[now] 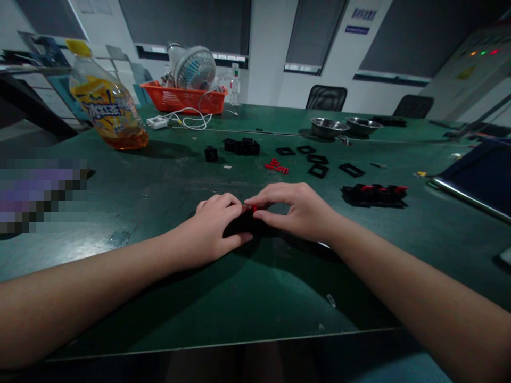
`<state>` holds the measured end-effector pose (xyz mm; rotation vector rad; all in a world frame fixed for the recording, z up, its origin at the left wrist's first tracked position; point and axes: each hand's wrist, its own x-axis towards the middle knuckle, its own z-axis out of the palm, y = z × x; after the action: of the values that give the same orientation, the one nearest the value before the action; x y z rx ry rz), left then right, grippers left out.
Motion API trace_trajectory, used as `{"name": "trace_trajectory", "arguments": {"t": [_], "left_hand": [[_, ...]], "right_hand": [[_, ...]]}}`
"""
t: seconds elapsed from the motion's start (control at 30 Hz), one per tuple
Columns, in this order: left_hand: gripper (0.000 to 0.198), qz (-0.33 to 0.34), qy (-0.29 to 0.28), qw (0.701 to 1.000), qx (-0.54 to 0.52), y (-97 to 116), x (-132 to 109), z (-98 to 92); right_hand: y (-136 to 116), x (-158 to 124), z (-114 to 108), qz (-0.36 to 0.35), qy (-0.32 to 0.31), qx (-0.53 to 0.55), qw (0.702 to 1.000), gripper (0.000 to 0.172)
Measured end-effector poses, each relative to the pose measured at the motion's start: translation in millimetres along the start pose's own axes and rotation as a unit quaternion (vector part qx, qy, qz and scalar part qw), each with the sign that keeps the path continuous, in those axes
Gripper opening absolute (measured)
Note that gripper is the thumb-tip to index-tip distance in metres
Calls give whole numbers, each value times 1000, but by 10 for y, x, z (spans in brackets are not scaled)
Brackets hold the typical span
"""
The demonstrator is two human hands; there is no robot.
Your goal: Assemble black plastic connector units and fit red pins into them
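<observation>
My left hand [209, 226] curls around a black plastic part [236, 225] near the front middle of the green table. Most of that part is hidden by the fingers and dark shadow. Between the thumb and forefinger of my right hand [301, 213] is a small red plastic piece [254, 209], right at the top of the black part. Just beyond my hands lie several loose red pieces [276, 167]. Flat black frames [318, 171] are scattered behind them. To the right is a row of black parts with red pieces [374, 196] in it.
Black blocks [241, 146] sit farther back. A bottle of orange drink [107, 109] stands at the left, near a blurred-out flat object [35, 197]. Behind are a white cable [191, 118], an orange basket [183, 100] with a fan, and metal bowls [328, 128]. A dark blue case [479, 175] is at right.
</observation>
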<state>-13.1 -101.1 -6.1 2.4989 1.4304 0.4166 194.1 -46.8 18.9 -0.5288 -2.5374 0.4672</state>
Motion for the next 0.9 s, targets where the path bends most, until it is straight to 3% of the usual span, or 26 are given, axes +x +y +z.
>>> {"name": "trace_trajectory", "arguments": {"t": [0.9], "left_hand": [[33, 12, 3, 1000, -5, -14, -6, 5]], "right_hand": [[-16, 0, 0, -6, 3, 8, 1000, 23]]}}
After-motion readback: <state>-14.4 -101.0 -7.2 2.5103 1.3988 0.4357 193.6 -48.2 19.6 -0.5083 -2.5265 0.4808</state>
